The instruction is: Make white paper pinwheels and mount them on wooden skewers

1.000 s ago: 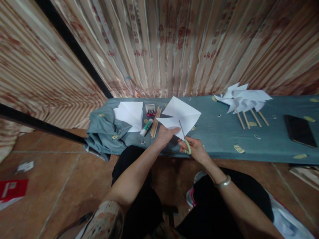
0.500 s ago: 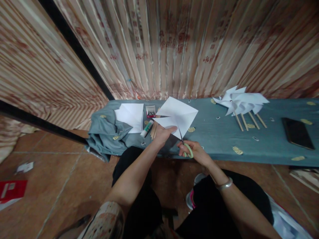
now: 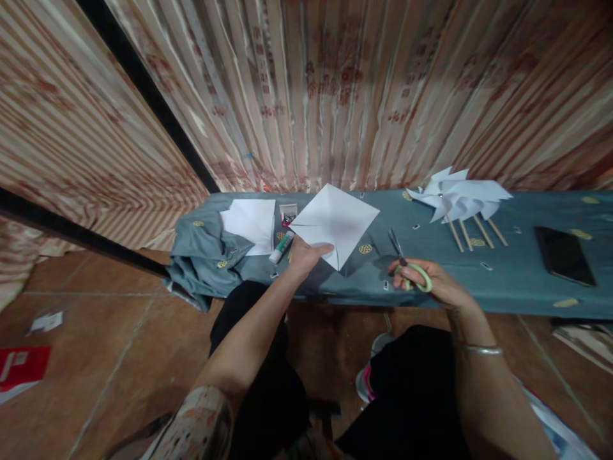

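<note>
My left hand (image 3: 309,254) pinches the near left edge of a white square sheet of paper (image 3: 340,217), thumb on top. Slits run inward from the paper's left and near corners. To the right, my right hand (image 3: 428,281) has its fingers in the green handles of a pair of scissors (image 3: 398,246), whose blades point away from me, apart from the paper. A glue stick (image 3: 281,248) lies just left of my left hand. Behind it is a small open box (image 3: 288,214) with tiny shiny pieces inside.
More white paper sheets (image 3: 251,223) lie at the left of the cloth-covered bench (image 3: 431,300). Several paper pinwheels (image 3: 467,195) on wooden sticks rest at the back right, with a black phone (image 3: 565,255) beyond them. A curtain (image 3: 325,96) hangs behind.
My right hand has drawn the scissors away from the paper, to the right. The paper's near corner now shows a slit, and the sheet lies over the wooden sticks beside the box.
</note>
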### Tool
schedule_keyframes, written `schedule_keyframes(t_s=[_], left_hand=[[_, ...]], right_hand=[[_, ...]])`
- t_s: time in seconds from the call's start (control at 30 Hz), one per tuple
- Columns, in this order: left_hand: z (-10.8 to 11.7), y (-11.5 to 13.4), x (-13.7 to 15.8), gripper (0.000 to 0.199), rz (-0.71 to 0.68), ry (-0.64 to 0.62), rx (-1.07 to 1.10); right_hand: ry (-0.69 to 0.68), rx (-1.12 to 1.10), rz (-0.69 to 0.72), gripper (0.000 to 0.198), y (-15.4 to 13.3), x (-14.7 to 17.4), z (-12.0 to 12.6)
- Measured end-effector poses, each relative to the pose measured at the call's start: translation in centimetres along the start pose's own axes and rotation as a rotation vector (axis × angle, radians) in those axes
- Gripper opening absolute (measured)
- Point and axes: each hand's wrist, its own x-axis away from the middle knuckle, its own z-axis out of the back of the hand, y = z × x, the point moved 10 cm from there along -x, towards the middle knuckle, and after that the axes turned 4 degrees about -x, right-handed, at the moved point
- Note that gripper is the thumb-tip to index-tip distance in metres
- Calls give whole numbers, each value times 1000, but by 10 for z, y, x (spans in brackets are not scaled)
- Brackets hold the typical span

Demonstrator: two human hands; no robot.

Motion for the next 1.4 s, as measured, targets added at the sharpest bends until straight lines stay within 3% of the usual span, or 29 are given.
schedule_keyframes(t_s=[0.1, 0.23, 0.4, 0.53, 0.63, 0.77, 0.97, 1.1, 1.23, 1.4], left_hand=[[-12, 7, 6, 41, -48, -89, -42], [-33, -3, 18, 29, 41, -260, -157], [-50, -15, 35, 23, 52, -431, -356], [-57, -20, 41, 26, 48, -515, -372], [-56, -22, 38, 27, 52, -503, -368], [-52, -25, 30, 13, 116, -458, -322], [-47, -5, 19, 40, 150, -244, 158], [-60, -14, 29, 38, 258, -240, 302], [-82, -26, 40, 35, 315, -313, 316], [-83, -30, 38, 37, 302, -190, 351]], right_hand=[[191, -117, 114, 54, -10, -1, 20], [327, -258, 198, 52, -15, -3, 31], [321, -260, 189, 51, -10, -13, 32], [289, -188, 182, 44, -7, -19, 26], [267, -186, 140, 43, -2, -21, 20], [277, -212, 112, 42, 2, -24, 18], [482, -426, 254, 35, 0, -25, 34], [607, -595, 309, 36, 2, -27, 39], [599, -615, 297, 37, 2, -32, 25], [528, -559, 288, 39, -1, -35, -4]])
